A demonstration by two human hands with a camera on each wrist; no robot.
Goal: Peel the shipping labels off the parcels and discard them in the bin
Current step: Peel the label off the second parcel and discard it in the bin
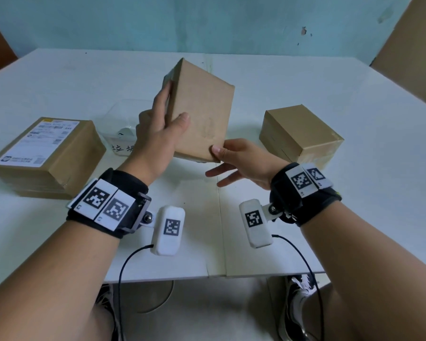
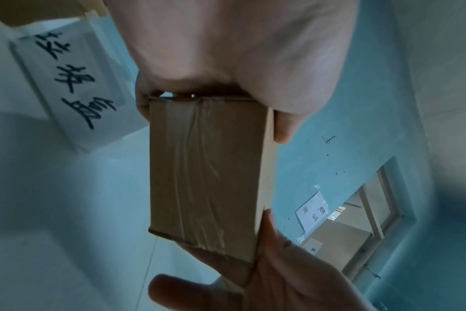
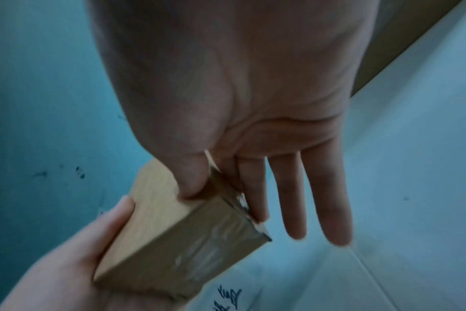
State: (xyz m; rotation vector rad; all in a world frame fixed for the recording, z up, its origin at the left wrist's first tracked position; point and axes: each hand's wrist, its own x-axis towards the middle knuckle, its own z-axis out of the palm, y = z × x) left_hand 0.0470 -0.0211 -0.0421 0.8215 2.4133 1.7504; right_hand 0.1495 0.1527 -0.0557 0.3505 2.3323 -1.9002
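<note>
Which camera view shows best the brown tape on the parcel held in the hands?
The left wrist view: the taped side of the held parcel faces it, sharp and close. The right wrist view shows that side blurred; in the head view only a plain face shows.

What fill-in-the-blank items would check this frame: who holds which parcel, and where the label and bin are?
1. The raised parcel is held by ____ hands.
2. A white shipping label shows on the parcel lying to the ____ on the table.
3. The clear bin stands behind the ____ hand.
4. The right hand grips the raised parcel at its ____ corner.

Missing words: both; left; left; lower
</note>
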